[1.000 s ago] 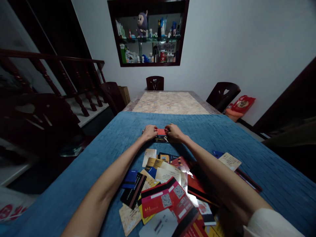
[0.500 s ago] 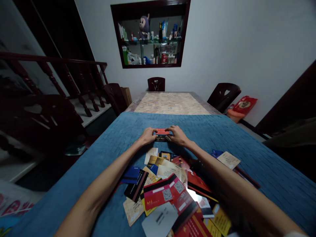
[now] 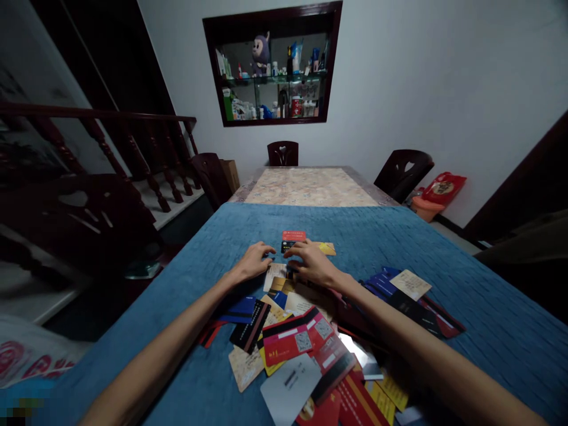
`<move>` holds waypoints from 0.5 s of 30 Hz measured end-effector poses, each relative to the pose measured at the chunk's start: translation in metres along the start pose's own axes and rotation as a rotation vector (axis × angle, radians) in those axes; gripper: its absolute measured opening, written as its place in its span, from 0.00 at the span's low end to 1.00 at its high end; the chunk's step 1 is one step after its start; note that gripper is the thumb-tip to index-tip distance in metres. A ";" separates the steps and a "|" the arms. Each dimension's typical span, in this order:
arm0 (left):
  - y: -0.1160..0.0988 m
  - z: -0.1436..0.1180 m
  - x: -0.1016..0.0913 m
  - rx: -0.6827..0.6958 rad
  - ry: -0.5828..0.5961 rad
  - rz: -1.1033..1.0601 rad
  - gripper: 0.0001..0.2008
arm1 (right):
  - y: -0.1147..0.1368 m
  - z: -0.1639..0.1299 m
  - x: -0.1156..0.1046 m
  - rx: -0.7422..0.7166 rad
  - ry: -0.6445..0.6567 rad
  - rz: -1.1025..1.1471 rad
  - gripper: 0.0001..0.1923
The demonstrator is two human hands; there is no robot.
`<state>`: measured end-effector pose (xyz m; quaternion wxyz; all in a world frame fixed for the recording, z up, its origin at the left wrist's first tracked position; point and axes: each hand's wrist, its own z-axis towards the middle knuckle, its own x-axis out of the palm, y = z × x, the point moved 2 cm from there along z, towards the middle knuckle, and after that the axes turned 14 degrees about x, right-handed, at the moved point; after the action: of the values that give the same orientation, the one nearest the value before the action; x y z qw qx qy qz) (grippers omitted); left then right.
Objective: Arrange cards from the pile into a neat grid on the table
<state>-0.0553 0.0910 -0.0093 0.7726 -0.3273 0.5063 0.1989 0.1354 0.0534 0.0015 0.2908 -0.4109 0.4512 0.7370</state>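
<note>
Plastic cards [image 3: 284, 342] in messy pile on blue tablecloth [image 3: 231, 228]; red card [image 3: 293, 235], black card [image 3: 287, 245] & yellow card [image 3: 327, 248] lie just past it. L hand [image 3: 252, 261] half open, fingers curled, nothing visible in it, by pile's far end; R hand [image 3: 312, 264] part-open over same end, can't tell if gripping anything.

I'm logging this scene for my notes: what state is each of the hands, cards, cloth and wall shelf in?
Left hand: open, fingers bent
Right hand: open, fingers curved
Card pile: loose, overlapping
Red card: beyond the hands
Yellow card: partly hidden by the right hand
Blue cloth: spread over the near tabletop
Wall shelf: stocked
</note>
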 end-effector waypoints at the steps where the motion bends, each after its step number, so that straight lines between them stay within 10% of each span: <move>1: -0.001 -0.005 -0.001 0.000 -0.009 -0.004 0.18 | 0.009 -0.003 0.003 -0.013 0.024 -0.001 0.13; 15: 0.005 -0.052 -0.015 -0.127 -0.058 -0.087 0.15 | 0.104 -0.029 0.044 -0.097 0.264 -0.131 0.30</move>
<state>-0.0988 0.0584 -0.0112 0.7725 -0.3914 0.4556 0.2061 0.0406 -0.0141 -0.0002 0.2564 -0.5461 0.4216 0.6769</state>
